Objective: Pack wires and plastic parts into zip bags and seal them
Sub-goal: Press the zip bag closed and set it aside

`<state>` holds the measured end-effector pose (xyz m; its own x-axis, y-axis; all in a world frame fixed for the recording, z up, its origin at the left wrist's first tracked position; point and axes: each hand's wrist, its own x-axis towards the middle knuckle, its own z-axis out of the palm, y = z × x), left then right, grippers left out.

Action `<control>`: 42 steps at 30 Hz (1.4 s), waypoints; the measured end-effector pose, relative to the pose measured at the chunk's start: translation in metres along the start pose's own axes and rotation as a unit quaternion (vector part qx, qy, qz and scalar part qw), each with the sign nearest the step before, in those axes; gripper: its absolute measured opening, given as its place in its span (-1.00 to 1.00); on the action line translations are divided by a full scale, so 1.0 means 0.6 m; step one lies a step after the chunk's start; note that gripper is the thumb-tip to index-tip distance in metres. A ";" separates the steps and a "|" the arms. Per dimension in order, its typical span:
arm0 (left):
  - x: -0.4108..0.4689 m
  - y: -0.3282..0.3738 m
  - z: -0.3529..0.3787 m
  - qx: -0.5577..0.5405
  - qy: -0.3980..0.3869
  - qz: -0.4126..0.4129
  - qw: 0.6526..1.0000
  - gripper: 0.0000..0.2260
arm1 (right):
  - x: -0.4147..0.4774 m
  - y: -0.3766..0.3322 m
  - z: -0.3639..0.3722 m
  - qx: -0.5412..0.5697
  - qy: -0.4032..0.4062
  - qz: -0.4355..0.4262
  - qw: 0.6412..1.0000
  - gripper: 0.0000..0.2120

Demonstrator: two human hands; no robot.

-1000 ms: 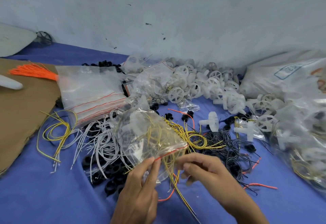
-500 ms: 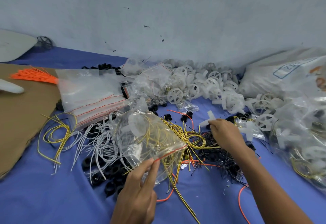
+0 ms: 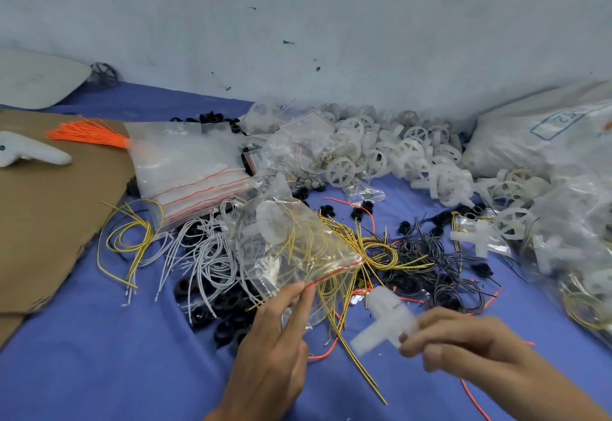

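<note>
Back from the far pile comes the right hand (image 3: pixel 463 341), and now its fingertips pinch one white cross-shaped plastic part (image 3: pixel 384 324), blurred, held just right of the bag's mouth and not yet inside. The left hand (image 3: pixel 275 347) hasn't budged: thumb and fingers nip the red-lined lip of one clear zip bag (image 3: pixel 291 248), which lies tilted over the clutter with yellow wires and a pale plastic piece showing through it.

Under and beside the bag's mouth spills a tangle of loose yellow wires (image 3: pixel 381 251), too many to count, with a heap of black wires (image 3: pixel 440 255) just right of it. To the left are a spread of white wires (image 3: pixel 205 251) over black rings (image 3: pixel 228 308), and one separate yellow wire loop (image 3: pixel 132 235). One more cross-shaped part (image 3: pixel 477 238) lies further right.

Further back: one stack of empty zip bags (image 3: pixel 185 165), one orange wire bundle (image 3: pixel 86 131) on the cardboard (image 3: pixel 43 215), and an uncountable pile of white wheels (image 3: pixel 381 152) against the wall, all on the blue cloth (image 3: pixel 99 354).
</note>
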<state>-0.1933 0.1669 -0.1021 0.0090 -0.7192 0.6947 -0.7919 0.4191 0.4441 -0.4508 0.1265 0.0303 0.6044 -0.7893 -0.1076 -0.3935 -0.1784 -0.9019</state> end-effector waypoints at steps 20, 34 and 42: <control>-0.004 0.007 0.000 0.021 0.041 0.003 0.999 -0.58 | 0.210 0.013 0.188 -0.103 0.086 -0.118 0.984 -0.68; -0.002 0.008 -0.002 0.021 0.047 0.006 0.999 -0.64 | 0.135 0.033 0.171 -0.135 0.202 -0.136 0.960 -0.77; -0.015 -0.013 -0.035 0.137 -0.046 0.025 0.989 -0.64 | 0.143 0.020 0.080 -0.458 0.161 -0.096 0.869 -0.39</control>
<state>-0.1743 0.1817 -0.1002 -0.0806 -0.7541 0.6518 -0.9256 0.2992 0.2317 -0.3703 0.0847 -0.0102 0.5526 -0.7904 0.2645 -0.7820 -0.6015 -0.1636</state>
